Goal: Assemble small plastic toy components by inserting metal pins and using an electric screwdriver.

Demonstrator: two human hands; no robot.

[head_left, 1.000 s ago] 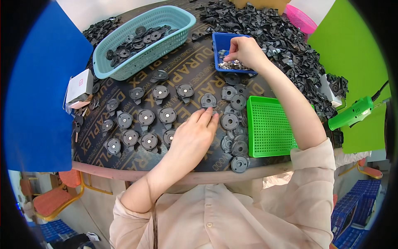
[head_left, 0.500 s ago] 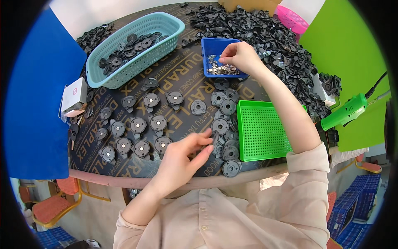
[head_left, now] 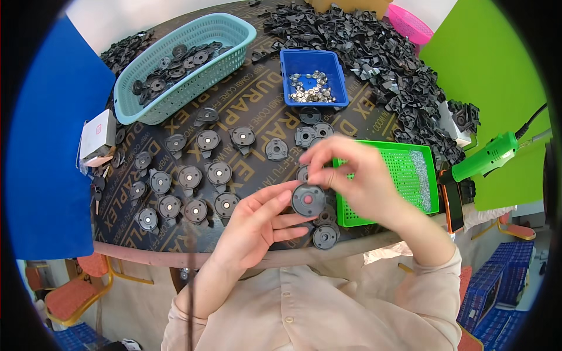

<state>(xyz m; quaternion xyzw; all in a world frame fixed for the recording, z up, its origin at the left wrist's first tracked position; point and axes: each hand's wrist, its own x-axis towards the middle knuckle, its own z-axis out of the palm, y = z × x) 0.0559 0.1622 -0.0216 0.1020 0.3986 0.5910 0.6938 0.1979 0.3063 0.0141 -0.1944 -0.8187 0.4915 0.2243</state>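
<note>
Head view, then; what has the left hand (head_left: pixel 249 228) got?

It has a round black disc (head_left: pixel 308 199), with a pinkish centre facing up toward the camera; the grip is closed on the left side of it, thumb at the edge and the other fingers reaching beneath; the disc is held above the near part of the dark surface (head_left: pixel 253 169), in front of the wearer's chest.

And the right hand (head_left: pixel 363 178)?

Just at the disc's upper right; thumb and forefinger come together by its top edge; I can't make out whether that grip pinches anything, as the fingers are a little blurred and hide the spot.

What lies around them?

To the left, dark discs with tabs (head_left: pixel 189 176) in loose rows, most with a pale dot in the middle; one ring-shaped part (head_left: pixel 276 149) lies apart from those rows, nearer the hands; more round parts (head_left: pixel 325 237), some overlapping and some behind the hands, run along the left side of a green perforated tray (head_left: pixel 401 167); a glittery strip (head_left: pixel 420 181) is inside that tray.

Farther off?

A blue tray (head_left: pixel 325 63) with small shiny metal pieces (head_left: pixel 310 92); a pale teal basket (head_left: pixel 202 81) to its left, with dark round pieces inside; a broad heap of black parts (head_left: pixel 374 64) to its right; a green tool (head_left: pixel 486 157) with a dark cord, at the far right.
</note>
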